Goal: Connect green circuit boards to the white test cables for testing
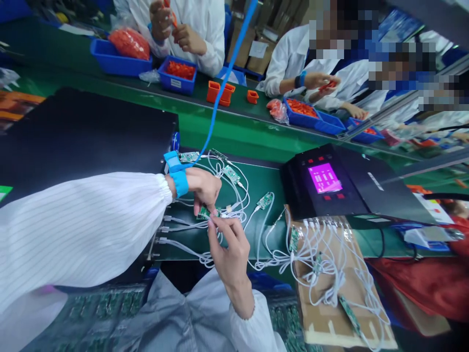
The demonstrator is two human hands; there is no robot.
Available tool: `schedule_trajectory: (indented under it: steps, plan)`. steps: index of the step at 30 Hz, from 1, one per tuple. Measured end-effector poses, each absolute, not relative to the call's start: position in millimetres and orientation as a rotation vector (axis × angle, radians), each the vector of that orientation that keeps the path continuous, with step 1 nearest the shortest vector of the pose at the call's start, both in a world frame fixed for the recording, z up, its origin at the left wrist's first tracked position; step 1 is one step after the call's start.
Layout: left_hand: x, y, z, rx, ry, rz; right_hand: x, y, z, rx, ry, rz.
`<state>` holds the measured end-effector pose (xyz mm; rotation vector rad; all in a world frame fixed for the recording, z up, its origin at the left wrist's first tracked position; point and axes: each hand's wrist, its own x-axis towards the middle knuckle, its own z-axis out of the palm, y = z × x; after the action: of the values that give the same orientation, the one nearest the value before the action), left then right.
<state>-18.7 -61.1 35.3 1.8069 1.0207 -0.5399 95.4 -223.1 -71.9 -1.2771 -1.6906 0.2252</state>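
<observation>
My left hand [207,188], with a blue strap [179,180] at its wrist, reaches over the green bench and pinches a small green circuit board [204,212]. From below, my right hand [230,247] meets the same board, its thumb and fingertips pressed together at the board's lower edge. What lies between those fingertips is too small to make out. White cables [238,208] coil just right of the board. Other circuit boards lie close by, one above my left hand [189,157], one behind the cables [231,174] and one farther right [264,200].
A large black box [91,137] stands at left. At right is a black device [318,183] with a lit pink screen, beside cardboard [311,313] bearing cables and boards. Across the bench, people handle orange parts near blue bins [178,80]. A blue cord [220,93] hangs down to my wrist.
</observation>
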Motion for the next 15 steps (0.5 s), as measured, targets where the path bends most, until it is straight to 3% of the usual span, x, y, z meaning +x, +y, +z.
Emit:
schedule_trajectory:
  steps: [15]
  plan:
    - [-11.9,-63.5,41.5,1.747,1.047,-0.724,85.9,-220.5,-71.7,-1.222,-1.72,0.212]
